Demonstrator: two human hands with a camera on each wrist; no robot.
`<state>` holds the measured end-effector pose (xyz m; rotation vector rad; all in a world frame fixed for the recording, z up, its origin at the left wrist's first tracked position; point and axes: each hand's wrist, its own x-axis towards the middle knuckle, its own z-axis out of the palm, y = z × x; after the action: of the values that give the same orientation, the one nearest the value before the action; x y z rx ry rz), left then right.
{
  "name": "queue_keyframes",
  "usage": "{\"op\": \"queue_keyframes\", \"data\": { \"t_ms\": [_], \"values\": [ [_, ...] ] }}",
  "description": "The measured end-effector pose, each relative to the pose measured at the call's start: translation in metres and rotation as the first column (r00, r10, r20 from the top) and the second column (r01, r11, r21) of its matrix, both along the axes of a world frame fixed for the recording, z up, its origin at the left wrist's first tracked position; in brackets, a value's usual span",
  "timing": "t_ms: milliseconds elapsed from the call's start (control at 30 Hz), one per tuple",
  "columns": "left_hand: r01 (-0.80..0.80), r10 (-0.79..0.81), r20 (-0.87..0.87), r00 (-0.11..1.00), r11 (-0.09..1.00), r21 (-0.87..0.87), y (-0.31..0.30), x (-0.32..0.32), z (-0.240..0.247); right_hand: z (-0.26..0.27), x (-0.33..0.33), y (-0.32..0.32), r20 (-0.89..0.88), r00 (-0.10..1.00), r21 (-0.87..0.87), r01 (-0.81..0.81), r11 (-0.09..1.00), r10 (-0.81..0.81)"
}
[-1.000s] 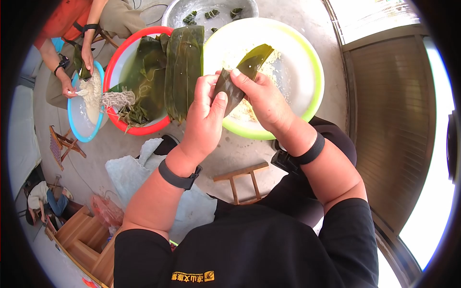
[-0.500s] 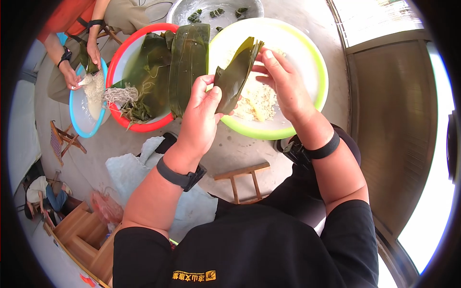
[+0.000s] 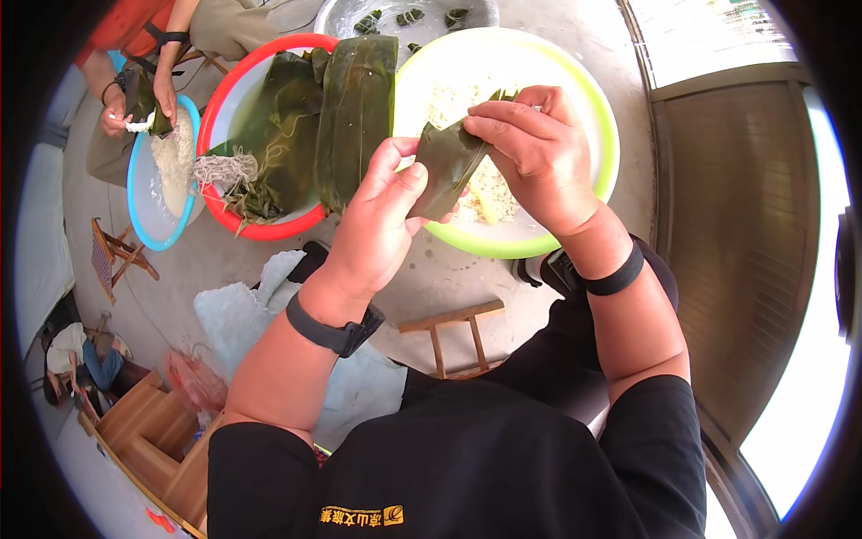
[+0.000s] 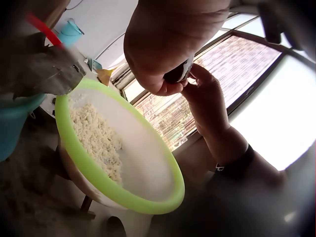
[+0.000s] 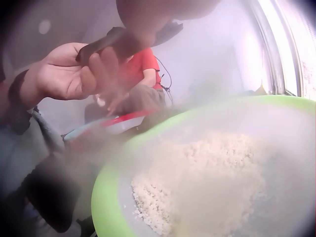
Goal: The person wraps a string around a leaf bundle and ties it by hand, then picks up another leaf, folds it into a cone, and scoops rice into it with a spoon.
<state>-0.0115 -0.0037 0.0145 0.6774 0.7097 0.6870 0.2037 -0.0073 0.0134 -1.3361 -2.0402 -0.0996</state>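
Note:
My left hand (image 3: 382, 202) grips a folded dark green leaf (image 3: 449, 171) from the side, thumb on its near face. With curled fingers, my right hand (image 3: 539, 153) pinches the leaf's upper end. Both hands are raised over a white basin with a lime-green rim (image 3: 612, 153), where pale rice grains (image 3: 494, 189) lie. In the right wrist view the leaf (image 5: 101, 45) spans from the left hand (image 5: 64, 74) to the blurred right fingers. Most of it hides behind the left hand (image 4: 177, 34) in the left wrist view.
Left of the rice stands a red-rimmed basin (image 3: 205, 117) with long leaves (image 3: 357, 117) and pale string (image 3: 224, 168). Another person (image 3: 162, 54) works over a blue-rimmed basin (image 3: 135, 207). Small tied leaf parcels (image 3: 410, 17) lie in a metal basin (image 3: 491, 13). A wooden stool (image 3: 453, 322) stands below.
The right hand came off the leaf, stood apart with fingers spread, and has now returned to pinch its upper end. That end has folded down, while the left hand kept its hold.

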Motion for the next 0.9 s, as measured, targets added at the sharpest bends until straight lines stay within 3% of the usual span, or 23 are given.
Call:
{"op": "queue_keyframes", "data": {
  "t_ms": [367, 467, 567, 667, 900],
  "values": [
    [-0.077, 0.077, -0.008, 0.997, 0.997, 0.018, 0.001, -0.001, 0.002, -0.004, -0.008, 0.004, -0.086, 0.996, -0.043, -0.025, 0.999, 0.021],
    [-0.066, 0.065, 0.015, 0.998, 0.997, 0.047, 0.001, -0.001, -0.001, -0.008, -0.009, 0.002, -0.165, 0.986, -0.145, -0.051, 0.988, 0.027],
    [-0.092, 0.092, -0.001, 0.996, 0.994, 0.064, 0.000, 0.000, -0.003, -0.011, -0.017, -0.002, -0.347, 0.935, -0.382, -0.070, 0.922, -0.072],
    [-0.097, 0.100, -0.032, 0.994, 0.992, 0.084, 0.000, 0.000, -0.004, -0.021, -0.028, -0.009, -0.599, 0.765, -0.529, -0.156, 0.834, -0.237],
    [-0.094, 0.097, -0.032, 0.995, 0.993, 0.070, 0.002, -0.001, -0.001, -0.004, -0.016, -0.002, -0.232, 0.972, -0.204, -0.086, 0.975, 0.037]
  ]
}}
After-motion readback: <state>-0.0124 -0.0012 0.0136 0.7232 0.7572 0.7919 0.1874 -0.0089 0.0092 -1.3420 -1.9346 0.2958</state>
